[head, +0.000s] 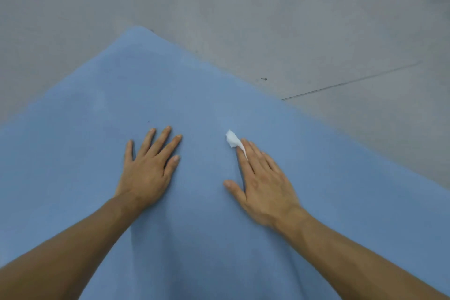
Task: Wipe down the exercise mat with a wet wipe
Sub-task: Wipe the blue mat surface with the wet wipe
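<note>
We plant left hand (148,168) flat mid-mat (170,80), fingers spread, likely bracing against sliding. Right hand (263,185), fingers straight, presses wet wipe (232,140) onto mat centre; wipe peeks toward mat's far corner.

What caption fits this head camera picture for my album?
On a blue mat, the left hand rests flat; the right hand presses a white wipe.

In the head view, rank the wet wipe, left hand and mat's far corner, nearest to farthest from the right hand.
1. wet wipe, touching the fingertips of the right hand.
2. left hand, flat beside it, on its left.
3. mat's far corner, ahead and leftward.
</note>
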`<state>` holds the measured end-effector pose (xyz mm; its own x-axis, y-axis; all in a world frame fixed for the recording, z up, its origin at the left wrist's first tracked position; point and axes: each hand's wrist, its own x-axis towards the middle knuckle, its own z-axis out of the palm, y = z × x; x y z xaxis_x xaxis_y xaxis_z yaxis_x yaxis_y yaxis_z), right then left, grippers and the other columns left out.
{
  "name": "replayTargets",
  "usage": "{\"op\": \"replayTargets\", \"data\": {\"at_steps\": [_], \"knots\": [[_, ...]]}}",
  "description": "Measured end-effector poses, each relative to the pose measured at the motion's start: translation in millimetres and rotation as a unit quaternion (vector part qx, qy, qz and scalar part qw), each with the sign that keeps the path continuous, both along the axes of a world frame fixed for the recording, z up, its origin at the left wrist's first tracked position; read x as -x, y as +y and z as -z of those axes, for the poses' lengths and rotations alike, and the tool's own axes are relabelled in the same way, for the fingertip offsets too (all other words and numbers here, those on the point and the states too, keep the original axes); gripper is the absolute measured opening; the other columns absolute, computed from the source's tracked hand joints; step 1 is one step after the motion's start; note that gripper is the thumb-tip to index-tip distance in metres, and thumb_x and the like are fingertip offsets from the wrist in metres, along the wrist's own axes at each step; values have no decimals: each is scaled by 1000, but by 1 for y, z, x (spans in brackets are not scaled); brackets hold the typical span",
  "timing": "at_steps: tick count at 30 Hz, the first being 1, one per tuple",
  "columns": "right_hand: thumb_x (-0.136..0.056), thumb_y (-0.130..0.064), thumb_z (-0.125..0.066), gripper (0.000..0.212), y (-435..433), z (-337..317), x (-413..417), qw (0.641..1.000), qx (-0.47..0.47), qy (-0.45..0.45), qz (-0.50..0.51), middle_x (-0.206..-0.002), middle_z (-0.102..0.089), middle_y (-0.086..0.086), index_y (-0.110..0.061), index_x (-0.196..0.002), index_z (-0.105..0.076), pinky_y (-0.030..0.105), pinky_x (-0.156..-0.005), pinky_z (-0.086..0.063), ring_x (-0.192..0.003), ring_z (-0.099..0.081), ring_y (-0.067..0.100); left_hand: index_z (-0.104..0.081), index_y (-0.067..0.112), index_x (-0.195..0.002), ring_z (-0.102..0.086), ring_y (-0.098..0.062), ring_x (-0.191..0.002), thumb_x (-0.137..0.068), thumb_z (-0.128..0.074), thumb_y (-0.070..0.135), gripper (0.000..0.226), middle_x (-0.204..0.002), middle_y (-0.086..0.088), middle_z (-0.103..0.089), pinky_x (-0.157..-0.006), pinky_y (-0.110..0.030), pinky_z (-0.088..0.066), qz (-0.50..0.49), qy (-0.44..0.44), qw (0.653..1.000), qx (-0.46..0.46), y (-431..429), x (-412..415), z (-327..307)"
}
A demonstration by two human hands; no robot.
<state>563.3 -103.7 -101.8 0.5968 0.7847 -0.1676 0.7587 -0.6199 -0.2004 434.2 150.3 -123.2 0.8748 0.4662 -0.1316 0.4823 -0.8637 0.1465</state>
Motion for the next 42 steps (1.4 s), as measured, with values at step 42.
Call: {"op": "replayTargets", "data": {"at_steps": [42], "knots": [[-105,-58,-21,78,-163,-20,98,984,51,78,152,-170,19,-3,-14,-163,7,29,-127,7,-157,16,12,12,60,-153,18,-30,-156,-98,-12,69,60,-169,13,22,-118,-72,1,38,113,993,22,-119,32,-11]]}}
